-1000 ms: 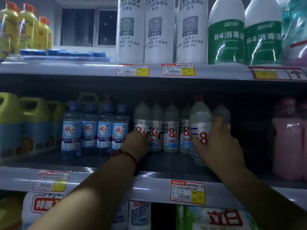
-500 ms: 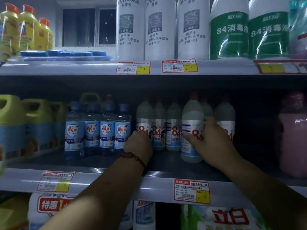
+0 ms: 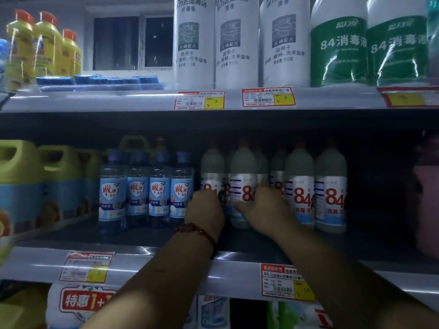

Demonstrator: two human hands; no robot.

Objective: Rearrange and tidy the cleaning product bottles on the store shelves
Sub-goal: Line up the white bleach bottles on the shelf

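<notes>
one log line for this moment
phase: tidying middle shelf | left hand: holds leftmost 84 bottle | right hand: grips front 84 bottle

We find the middle shelf [image 3: 154, 267] carrying green jugs [image 3: 21, 184] at the left, then clear blue-labelled bottles [image 3: 147, 193], grey 84 bottles [image 3: 299, 186] and a pink bottle [image 3: 427, 205] at the far right. The upper shelf [image 3: 95, 100] bears yellow bottles [image 3: 47, 43], blue packs [image 3: 102, 80], tall white bottles [image 3: 235, 43] and green-labelled bottles [image 3: 337, 48].
</notes>
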